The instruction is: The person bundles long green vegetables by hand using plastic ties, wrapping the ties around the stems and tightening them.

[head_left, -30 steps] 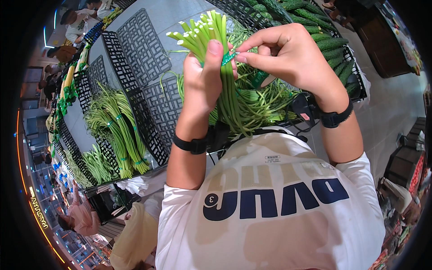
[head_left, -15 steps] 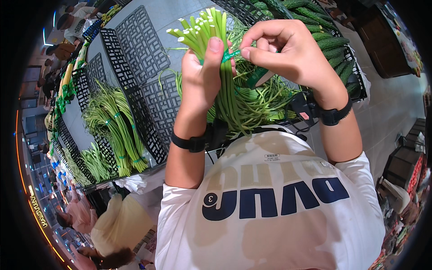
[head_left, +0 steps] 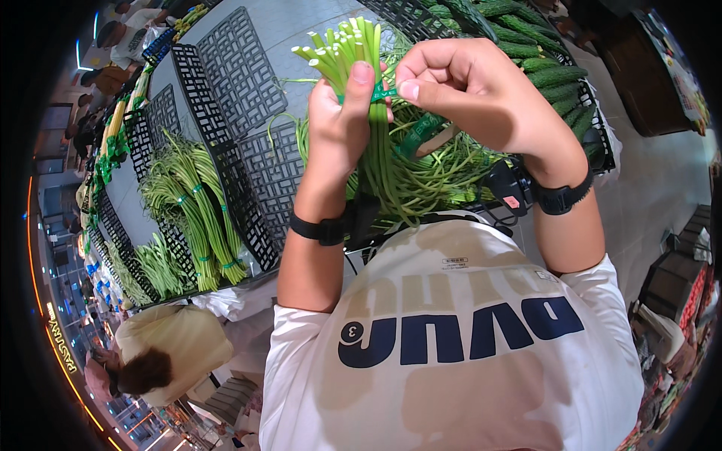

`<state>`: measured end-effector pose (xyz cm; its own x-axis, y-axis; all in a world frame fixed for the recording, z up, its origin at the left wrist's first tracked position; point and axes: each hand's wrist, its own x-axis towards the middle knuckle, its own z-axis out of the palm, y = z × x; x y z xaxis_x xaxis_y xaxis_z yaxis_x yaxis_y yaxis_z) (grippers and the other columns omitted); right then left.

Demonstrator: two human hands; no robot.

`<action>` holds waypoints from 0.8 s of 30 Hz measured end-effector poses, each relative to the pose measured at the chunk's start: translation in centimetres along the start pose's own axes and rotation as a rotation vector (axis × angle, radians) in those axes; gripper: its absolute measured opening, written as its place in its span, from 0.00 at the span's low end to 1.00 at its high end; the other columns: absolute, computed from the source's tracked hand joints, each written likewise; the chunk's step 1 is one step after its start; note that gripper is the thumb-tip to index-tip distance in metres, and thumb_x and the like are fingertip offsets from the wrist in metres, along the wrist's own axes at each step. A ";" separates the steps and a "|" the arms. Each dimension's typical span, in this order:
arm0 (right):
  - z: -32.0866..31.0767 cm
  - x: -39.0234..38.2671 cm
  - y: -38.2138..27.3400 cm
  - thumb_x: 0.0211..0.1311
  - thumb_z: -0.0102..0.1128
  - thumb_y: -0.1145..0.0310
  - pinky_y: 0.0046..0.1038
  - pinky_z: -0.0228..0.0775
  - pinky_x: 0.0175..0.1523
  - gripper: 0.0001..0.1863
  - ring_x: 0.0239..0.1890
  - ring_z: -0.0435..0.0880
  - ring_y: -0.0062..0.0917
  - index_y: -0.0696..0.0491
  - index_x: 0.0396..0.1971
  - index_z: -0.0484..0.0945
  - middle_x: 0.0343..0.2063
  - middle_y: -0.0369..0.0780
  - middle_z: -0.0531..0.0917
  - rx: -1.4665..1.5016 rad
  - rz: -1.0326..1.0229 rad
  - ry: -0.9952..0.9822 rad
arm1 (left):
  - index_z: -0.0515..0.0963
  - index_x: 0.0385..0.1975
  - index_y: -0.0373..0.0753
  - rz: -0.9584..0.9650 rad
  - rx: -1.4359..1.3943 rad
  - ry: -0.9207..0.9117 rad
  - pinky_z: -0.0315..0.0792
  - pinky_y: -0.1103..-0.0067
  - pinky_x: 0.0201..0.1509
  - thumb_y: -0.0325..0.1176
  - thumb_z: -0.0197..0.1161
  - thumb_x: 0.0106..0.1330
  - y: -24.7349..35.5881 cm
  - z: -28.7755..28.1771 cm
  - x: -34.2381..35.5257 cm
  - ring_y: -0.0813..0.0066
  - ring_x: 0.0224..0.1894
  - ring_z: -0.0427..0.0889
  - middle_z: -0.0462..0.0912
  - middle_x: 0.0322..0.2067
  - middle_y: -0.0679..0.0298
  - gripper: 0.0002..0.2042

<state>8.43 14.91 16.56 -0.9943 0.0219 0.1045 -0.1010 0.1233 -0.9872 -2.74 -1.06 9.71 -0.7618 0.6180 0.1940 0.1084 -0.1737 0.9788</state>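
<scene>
Upright in my left hand is a bunch of garlic scapes, its pale cut ends up and the long stems hanging down. My thumb presses on its front, and the fingers wrap behind. A strip of green tape crosses the stems just under my thumb. Thumb and forefinger of my right hand pinch that tape to the right of the bunch. A green tape roll hangs below my right hand, over loose garlic scapes in a black crate.
Bundled garlic scapes lie in a black crate at the left, beside loose green beans. A grating panel stands farther back. Ridged dark green gourds fill the far right crate. A person in pale yellow is at the lower left.
My right hand has shifted slightly toward the bunch, and the tape lies flatter across it. The tape roll has swung a little left. The person at lower left has moved.
</scene>
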 end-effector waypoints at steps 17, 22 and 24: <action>1.2 0.9 0.9 0.72 0.59 0.68 0.15 0.56 0.27 0.08 0.23 0.64 0.06 0.58 0.35 0.80 0.21 0.24 0.72 -0.167 0.049 0.169 | 0.78 0.40 0.31 -0.098 -0.442 -0.001 0.74 0.79 0.29 0.56 0.52 0.76 -1.2 -0.9 0.6 0.74 0.24 0.79 0.82 0.26 0.59 0.27; 0.4 1.4 1.9 0.72 0.59 0.68 0.15 0.57 0.26 0.08 0.21 0.64 0.06 0.58 0.34 0.80 0.18 0.23 0.72 -0.153 0.077 0.102 | 0.79 0.38 0.33 -0.097 -0.457 -0.038 0.73 0.80 0.27 0.57 0.50 0.77 -0.8 -0.5 0.4 0.76 0.21 0.78 0.81 0.23 0.61 0.27; 0.5 1.7 2.3 0.70 0.58 0.68 0.17 0.62 0.27 0.10 0.22 0.70 0.08 0.59 0.34 0.82 0.21 0.29 0.78 -0.128 0.055 0.088 | 0.73 0.52 0.34 -0.095 -0.363 -0.066 0.71 0.81 0.27 0.60 0.45 0.77 -0.5 -0.3 0.2 0.77 0.23 0.77 0.80 0.24 0.62 0.30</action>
<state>6.50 14.77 14.41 -0.9907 0.1184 0.0668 -0.0360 0.2450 -0.9689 -3.13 -1.08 9.28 -0.7135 0.6904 0.1193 -0.2026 -0.3663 0.9082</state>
